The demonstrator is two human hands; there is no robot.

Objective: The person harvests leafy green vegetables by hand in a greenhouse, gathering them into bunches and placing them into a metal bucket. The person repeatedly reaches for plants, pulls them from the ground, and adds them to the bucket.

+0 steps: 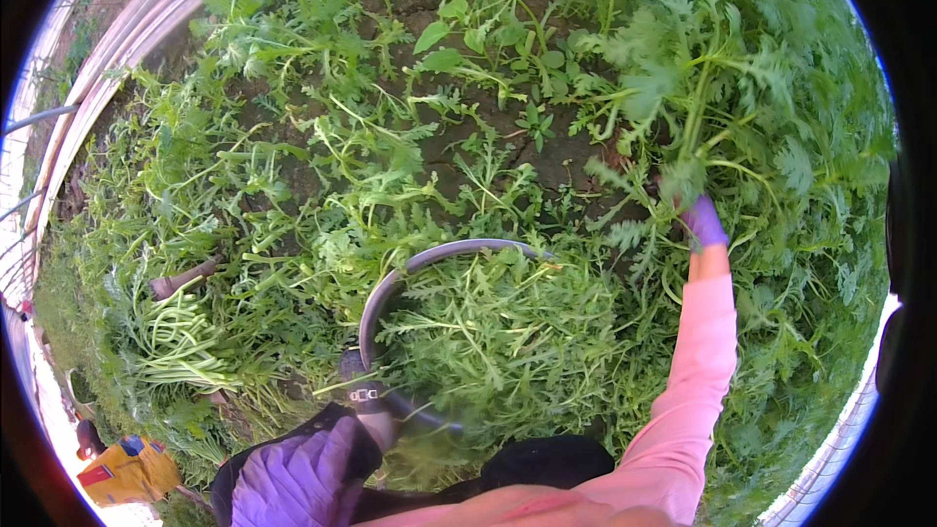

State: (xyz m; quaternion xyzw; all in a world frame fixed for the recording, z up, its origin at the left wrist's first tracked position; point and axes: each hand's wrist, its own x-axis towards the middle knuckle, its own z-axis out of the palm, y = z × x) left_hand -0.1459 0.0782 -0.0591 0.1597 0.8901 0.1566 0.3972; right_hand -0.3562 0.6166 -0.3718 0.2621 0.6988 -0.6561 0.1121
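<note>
My right hand (704, 223), in a purple glove, reaches low among the stems of a tall leafy green plant (699, 99); leaves hide its fingers. My left hand (293, 472) appears as a wrinkled purple glove over my dark-clothed knee, its fingers not clearly visible. Between my arms lies a heap of cut leafy greens (505, 329) in a round tub with a grey rim (381, 293). Further left, a bundle of pale green cut stems (183, 344) lies on the foliage.
A brown cylindrical piece (183, 280) lies above the stem bundle. A buckled shoe (362, 388) stands against the tub. A yellow printed bag (132, 472) is at lower left. Pale plastic sheeting (157, 11) edges the plot. Dense standing greens (812, 234) fill the right side.
</note>
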